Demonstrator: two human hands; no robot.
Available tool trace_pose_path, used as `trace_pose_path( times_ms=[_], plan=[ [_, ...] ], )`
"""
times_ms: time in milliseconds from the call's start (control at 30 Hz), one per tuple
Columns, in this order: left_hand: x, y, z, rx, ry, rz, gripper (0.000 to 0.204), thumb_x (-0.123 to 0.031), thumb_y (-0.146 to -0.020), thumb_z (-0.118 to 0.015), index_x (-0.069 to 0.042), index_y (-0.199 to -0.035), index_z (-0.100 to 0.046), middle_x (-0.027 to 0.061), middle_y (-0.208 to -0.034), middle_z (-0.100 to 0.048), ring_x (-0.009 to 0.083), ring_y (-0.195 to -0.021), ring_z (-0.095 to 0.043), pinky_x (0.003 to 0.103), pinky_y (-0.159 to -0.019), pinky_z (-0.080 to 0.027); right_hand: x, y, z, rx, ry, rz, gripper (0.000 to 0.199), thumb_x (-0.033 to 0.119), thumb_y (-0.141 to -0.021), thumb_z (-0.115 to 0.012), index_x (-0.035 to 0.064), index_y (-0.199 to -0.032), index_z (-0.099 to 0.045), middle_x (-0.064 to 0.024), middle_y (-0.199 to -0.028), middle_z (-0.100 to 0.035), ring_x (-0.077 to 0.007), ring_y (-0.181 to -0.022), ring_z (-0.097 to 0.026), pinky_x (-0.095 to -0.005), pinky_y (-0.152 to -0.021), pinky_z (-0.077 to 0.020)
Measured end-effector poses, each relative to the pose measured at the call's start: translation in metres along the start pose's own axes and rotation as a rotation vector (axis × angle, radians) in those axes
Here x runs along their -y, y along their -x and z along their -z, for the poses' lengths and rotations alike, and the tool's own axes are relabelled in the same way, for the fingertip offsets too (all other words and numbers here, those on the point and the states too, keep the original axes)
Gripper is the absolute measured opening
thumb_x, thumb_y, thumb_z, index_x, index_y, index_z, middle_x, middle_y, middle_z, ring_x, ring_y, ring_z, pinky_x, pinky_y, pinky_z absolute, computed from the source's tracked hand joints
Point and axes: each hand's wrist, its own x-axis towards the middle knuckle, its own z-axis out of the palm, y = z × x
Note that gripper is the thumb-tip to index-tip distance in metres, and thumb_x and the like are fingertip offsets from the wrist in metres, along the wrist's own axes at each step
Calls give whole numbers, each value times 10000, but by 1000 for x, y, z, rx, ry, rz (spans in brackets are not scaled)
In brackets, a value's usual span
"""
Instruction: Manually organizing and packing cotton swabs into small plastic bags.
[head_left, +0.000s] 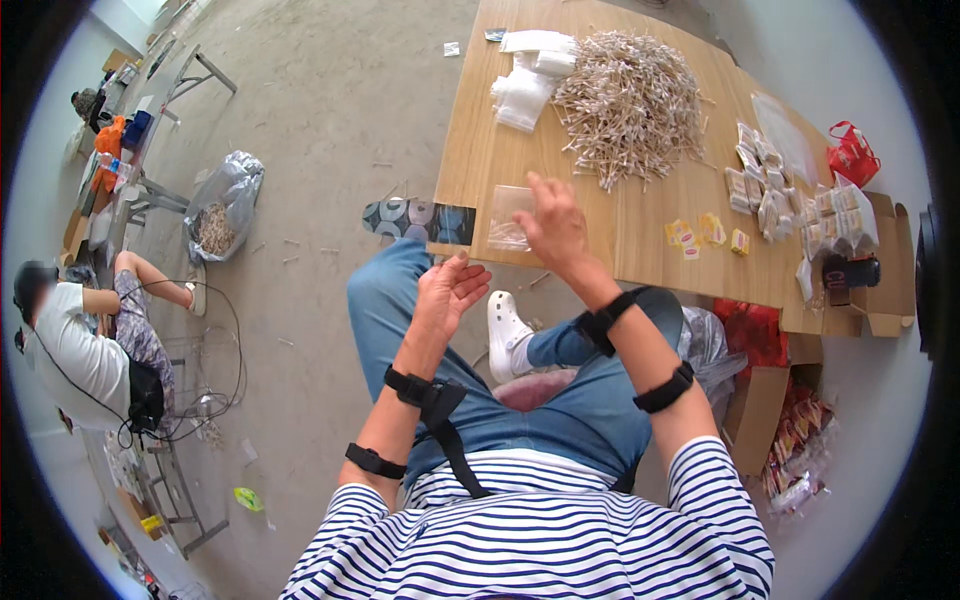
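Observation:
My left hand [452, 292] is held just off the near left corner of the wooden table [600, 255], palm turned up and fingers stretched out, with nothing in it. My right hand [556, 228] reaches over the near edge of the table with its fingers apart. Its thumb side overlaps a clear plastic bag [508, 205] lying flat; whether it touches the bag I cannot tell. Left of the bag, a dark patterned strip [418, 220] juts past the table edge. Behind my right hand rises a large heap of cotton swabs [635, 105].
White plastic bags [522, 98] lie left of the heap. Small yellow cards [683, 238] and bagged swabs [760, 190] sit to the right, near an open cardboard box [890, 270]. A seated person [85, 340] is at far left, near a sack of swabs [222, 215] on the floor.

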Motion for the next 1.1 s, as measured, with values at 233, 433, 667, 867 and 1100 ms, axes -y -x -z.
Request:
trace_pose_path(
  times_ms=[233,433,667,867,1100],
  plan=[
    [-5,13,-1,-39,-125,-9,340,-258,-938,-713,1,-1110,-576,194,-1117,-665,315,-1043,-686,460,-915,-576,-26,-22,-22,121,-83,44,79,85,-805,-665,23,-849,-647,-189,-922,-600,-374,-938,-598,-441,-812,-502],
    [-36,40,-5,338,-397,-171,337,-98,-865,-733,-40,-1183,-638,13,-1074,-685,96,-961,-648,280,-833,-532,49,-5,9,550,-543,175,93,54,-811,-652,6,-850,-582,-167,-722,-583,-300,-679,-591,-400,-637,-476],
    [-47,39,37,166,-354,-377,39,-90,-876,-716,-95,-885,-679,-2,-760,-678,41,-625,-524,192,-552,-371,48,-14,-10,221,-449,133,142,128,-840,-687,17,-843,-600,-148,-831,-629,-301,-784,-607,-404,-706,-492],
    [-103,6,94,-216,-106,-499,171,-143,-882,-786,-92,-821,-635,1,-700,-623,62,-530,-493,194,-458,-330,-16,3,-24,-48,96,-39,224,232,-851,-713,66,-822,-565,-131,-844,-595,-337,-847,-602,-464,-748,-477],
    [-118,-41,107,-312,61,-542,197,-183,-870,-812,-117,-850,-628,-31,-730,-627,65,-555,-560,190,-441,-350,-13,6,-27,-99,160,85,208,200,-867,-685,67,-806,-537,-118,-804,-561,-329,-808,-583,-460,-721,-464]
  ],
)
